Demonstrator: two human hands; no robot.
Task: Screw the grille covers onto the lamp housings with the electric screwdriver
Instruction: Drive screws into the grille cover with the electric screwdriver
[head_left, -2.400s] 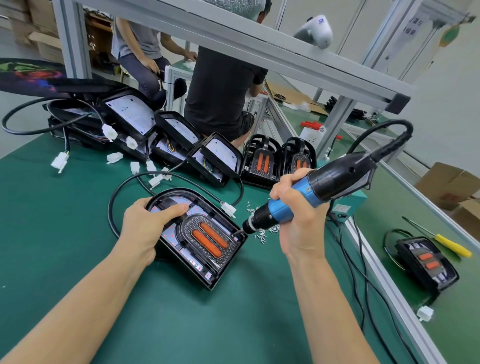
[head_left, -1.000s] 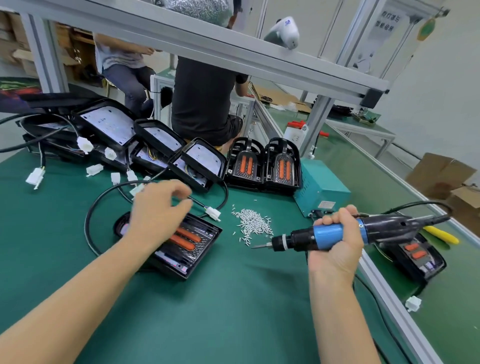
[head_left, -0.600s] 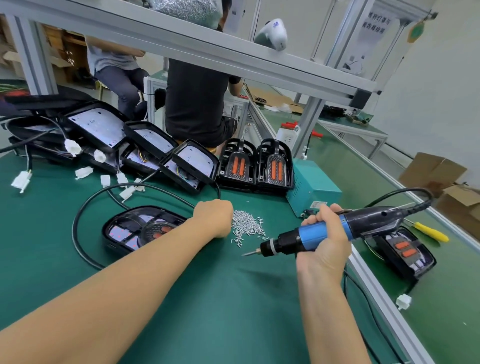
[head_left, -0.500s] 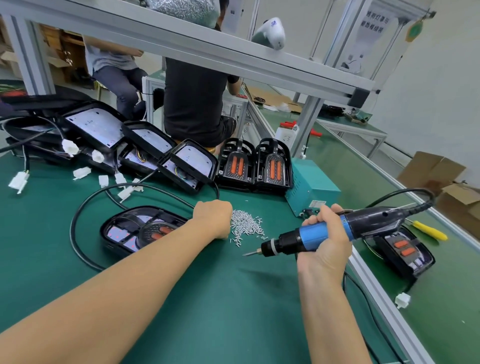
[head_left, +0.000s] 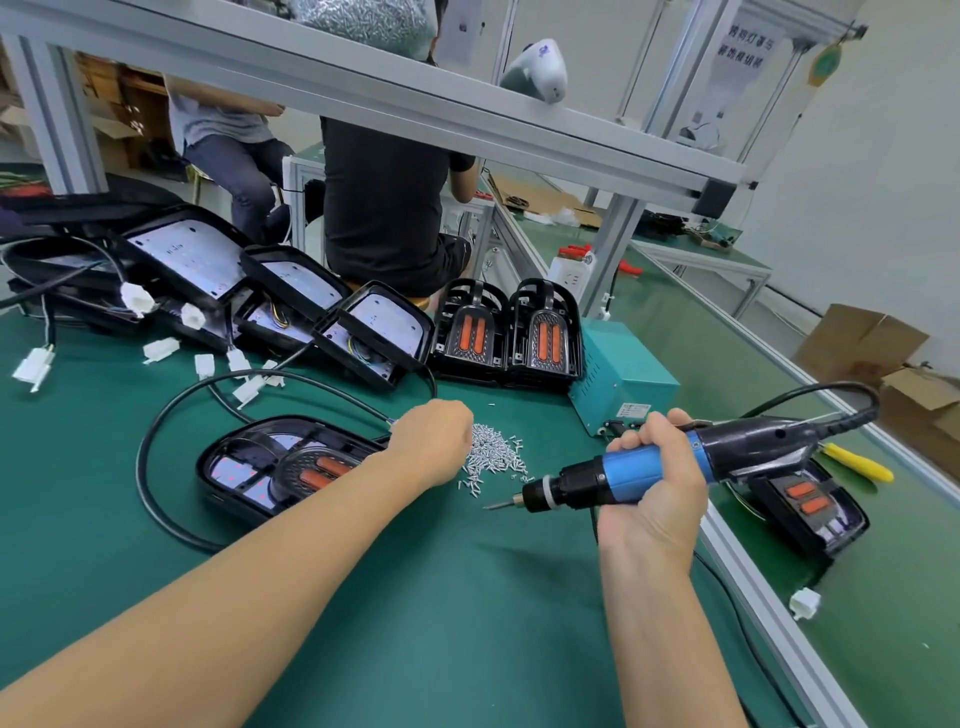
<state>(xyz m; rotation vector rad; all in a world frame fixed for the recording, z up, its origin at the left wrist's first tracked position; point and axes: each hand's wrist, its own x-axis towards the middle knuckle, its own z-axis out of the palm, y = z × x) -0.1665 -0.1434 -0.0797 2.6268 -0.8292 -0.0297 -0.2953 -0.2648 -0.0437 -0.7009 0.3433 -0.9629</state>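
While my left hand (head_left: 434, 441) digs at the screw pile (head_left: 493, 454), the screwdriver (head_left: 654, 467) waits.

My left fingers curl down at the near edge of the pile, presumably to pick one; whether they have a screw I cannot tell. My right hand (head_left: 657, 488) wraps the blue grip, tip level and aimed left, ready to load. The lamp housing (head_left: 270, 467), grille cover (head_left: 311, 465) seated, lies just left under my forearm.

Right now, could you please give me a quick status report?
Left hand at screw pile, fingers hidden. Right hand grips electric screwdriver, bit off lamp housing. Nothing obstructing.
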